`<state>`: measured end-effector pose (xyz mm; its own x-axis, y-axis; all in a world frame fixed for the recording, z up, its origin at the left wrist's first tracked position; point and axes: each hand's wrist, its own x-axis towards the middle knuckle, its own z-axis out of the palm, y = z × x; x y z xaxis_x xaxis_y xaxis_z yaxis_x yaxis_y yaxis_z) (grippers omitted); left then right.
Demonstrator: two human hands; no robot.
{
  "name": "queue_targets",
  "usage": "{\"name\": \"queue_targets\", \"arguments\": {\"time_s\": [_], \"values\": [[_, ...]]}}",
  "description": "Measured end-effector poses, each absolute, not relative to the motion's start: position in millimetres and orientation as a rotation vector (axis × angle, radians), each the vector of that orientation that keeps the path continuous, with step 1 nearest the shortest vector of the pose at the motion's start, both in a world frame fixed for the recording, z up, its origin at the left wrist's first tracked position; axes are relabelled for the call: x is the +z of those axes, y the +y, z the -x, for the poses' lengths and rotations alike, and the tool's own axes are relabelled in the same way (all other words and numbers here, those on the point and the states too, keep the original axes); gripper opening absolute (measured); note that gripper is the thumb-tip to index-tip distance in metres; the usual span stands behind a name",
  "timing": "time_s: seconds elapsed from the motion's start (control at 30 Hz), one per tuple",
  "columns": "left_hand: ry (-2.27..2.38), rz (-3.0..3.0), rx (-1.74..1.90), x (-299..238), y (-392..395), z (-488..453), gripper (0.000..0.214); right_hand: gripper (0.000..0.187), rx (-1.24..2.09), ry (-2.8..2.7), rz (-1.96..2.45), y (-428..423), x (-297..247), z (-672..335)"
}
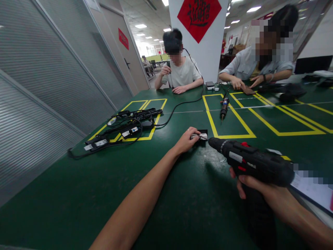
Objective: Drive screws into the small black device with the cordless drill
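My right hand is wrapped round the handle of a black cordless drill with red accents. The drill's chuck points left, and its tip is close to a small black and silver part on the green table. Whether the tip touches that part I cannot tell. From the left, my left hand grips the same part with fingers closed over its near side, hiding much of it. A ring shows on one finger.
Black cables and strips lie in yellow-taped areas to the left. An electric screwdriver rests inside a taped rectangle ahead. Two people work across the green table. Papers are at the right edge.
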<state>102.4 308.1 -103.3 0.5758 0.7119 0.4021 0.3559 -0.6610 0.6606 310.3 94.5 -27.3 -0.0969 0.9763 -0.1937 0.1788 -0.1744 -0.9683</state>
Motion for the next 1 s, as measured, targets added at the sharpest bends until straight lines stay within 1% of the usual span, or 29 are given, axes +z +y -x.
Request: {"name": "queue_targets", "arguments": {"time_s": [0.27, 0.57, 1.0], "values": [[0.840, -2.312, 0.903, -103.3, 307.7, -102.2, 0.024, 0.018, 1.338, -1.352, 1.374, 98.6, -32.0, -313.5], [0.808, -2.354, 0.901, -100.2, 305.4, -100.6, 0.031, 0.018, 1.353, -1.332, 1.409, 97.3, -30.4, -312.6], [0.763, -2.363, 0.922, -104.7, 308.4, -98.3, 0.032, 0.019, 1.292, -1.306, 1.444, 97.5, -32.2, -308.3]]}}
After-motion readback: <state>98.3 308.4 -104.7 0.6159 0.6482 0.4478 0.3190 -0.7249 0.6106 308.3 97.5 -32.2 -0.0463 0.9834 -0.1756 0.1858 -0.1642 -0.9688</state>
